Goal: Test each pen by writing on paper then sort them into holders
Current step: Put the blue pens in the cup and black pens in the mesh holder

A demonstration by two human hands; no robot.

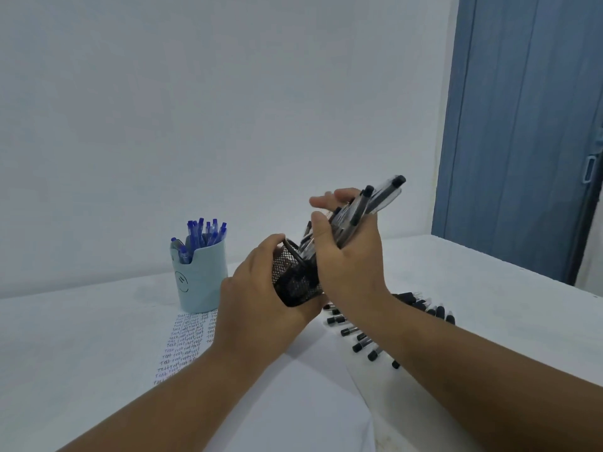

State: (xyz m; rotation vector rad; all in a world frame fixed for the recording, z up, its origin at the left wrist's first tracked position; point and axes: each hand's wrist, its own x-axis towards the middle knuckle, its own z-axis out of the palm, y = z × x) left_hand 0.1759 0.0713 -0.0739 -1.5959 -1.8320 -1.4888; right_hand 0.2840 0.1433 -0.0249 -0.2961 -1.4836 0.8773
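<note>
**Both hands busy with the mesh holder and a bundle of black pens**

The left hand (261, 295) reaches in from seven o'clock and wraps around a black wire-mesh cylindrical pen holder (295, 282), thumb near its rim and fingers curled under its base. The holder is lifted off the surface and tilted, its mouth pointing toward one o'clock. The right hand (349, 256) comes in from five o'clock, palm turned toward the holder, and its curled fingers and thumb grasp a bundle of black-capped clear-barrelled pens (365, 210). The bundle slants up toward one o'clock, its capped ends fanning out above the fingers while its lower ends sit in the holder's mouth.

At nine o'clock from the hands stands a pale blue plastic cup-shaped holder with a simple face drawn on it (200, 282), upright and filled with blue-capped pens (205, 234). Just in front of it lies a white sheet of paper covered in rows of handwritten test words (187, 340), partly hidden by the left forearm.

Below the right wrist, toward five o'clock, a row of loose black-capped pens (362, 337) lies on the white surface (98, 353). The surface's far edge meets a plain white wall (195, 109), and a blue door (522, 125) stands at two o'clock. Bare surface extends to the left of the blue holder and toward the right behind the loose pens.
</note>
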